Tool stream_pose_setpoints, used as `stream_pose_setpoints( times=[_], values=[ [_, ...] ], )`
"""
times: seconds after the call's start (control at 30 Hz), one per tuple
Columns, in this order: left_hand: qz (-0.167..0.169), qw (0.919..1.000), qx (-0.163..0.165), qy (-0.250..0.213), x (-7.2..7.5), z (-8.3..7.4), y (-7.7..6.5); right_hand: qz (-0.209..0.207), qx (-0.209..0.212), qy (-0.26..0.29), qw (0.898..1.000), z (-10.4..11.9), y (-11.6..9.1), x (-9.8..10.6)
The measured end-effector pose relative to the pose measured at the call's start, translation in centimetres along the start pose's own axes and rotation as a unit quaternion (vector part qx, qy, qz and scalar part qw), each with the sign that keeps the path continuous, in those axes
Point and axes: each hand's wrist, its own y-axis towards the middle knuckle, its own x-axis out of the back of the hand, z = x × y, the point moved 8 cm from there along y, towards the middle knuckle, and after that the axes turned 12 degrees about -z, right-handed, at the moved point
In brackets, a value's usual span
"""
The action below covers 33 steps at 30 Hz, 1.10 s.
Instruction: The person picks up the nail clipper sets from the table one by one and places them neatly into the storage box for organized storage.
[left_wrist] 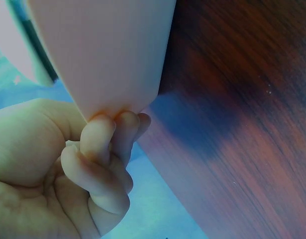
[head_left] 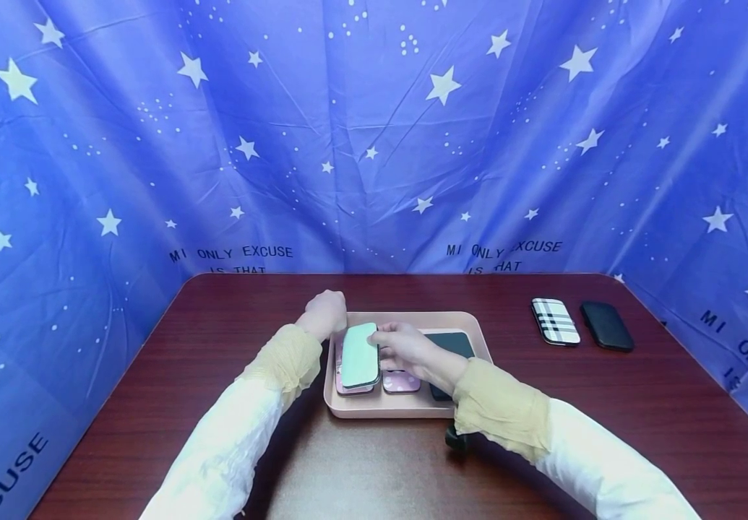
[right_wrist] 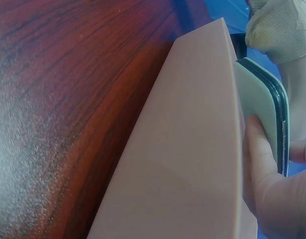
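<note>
A pink rectangular tray (head_left: 387, 412) stands on the table. My left hand (head_left: 327, 314) grips its far left corner; in the left wrist view the curled fingers (left_wrist: 98, 137) press against the tray's outer wall. With thumb and fingers, my right hand (head_left: 409, 350) pinches the right edge of a flat mint-green case (head_left: 359, 354). A dark rim with a metal strip runs round this case in the right wrist view. Below it, a pink patterned case (head_left: 354, 391) shows only partly. Beside that lies a pink spotted case (head_left: 402, 382), and a dark green case (head_left: 448, 344) is partly behind my right wrist.
A white plaid case (head_left: 555, 322) and a black case (head_left: 606, 326) lie on the brown table (head_left: 204, 404) to the right of the tray. A small black object (head_left: 455, 438) shows under the right cuff. Blue star-patterned cloth (head_left: 374, 144) hangs behind the table.
</note>
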Motion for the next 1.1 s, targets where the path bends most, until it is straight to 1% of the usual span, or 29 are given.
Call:
stream_pose_setpoints(
  times=[0.27, 0.53, 0.8, 1.0, 1.1],
  values=[
    [0.003, 1.0000, 0.002, -0.008, -0.1, 0.1, 0.0, -0.005, -0.005, -0.012, 1.000, -0.3, 0.2, -0.4],
    [0.000, 0.9999, 0.004, -0.010, -0.1, 0.1, 0.1, 0.005, 0.008, -0.031, 0.999, -0.3, 0.8, -1.0],
    [0.006, 0.9999, 0.009, -0.009, -0.1, -0.1, 0.1, -0.016, 0.012, -0.056, 0.998, -0.4, 1.0, -1.0],
    [0.007, 0.9998, 0.016, -0.014, -0.1, 0.0, 0.1, -0.016, 0.014, -0.060, 0.998, -0.4, 1.1, -1.1],
    [0.005, 0.9998, 0.017, -0.012, -0.1, 0.1, 0.0, -0.018, 0.021, -0.073, 0.997, -0.3, 1.1, -1.1]
  ],
)
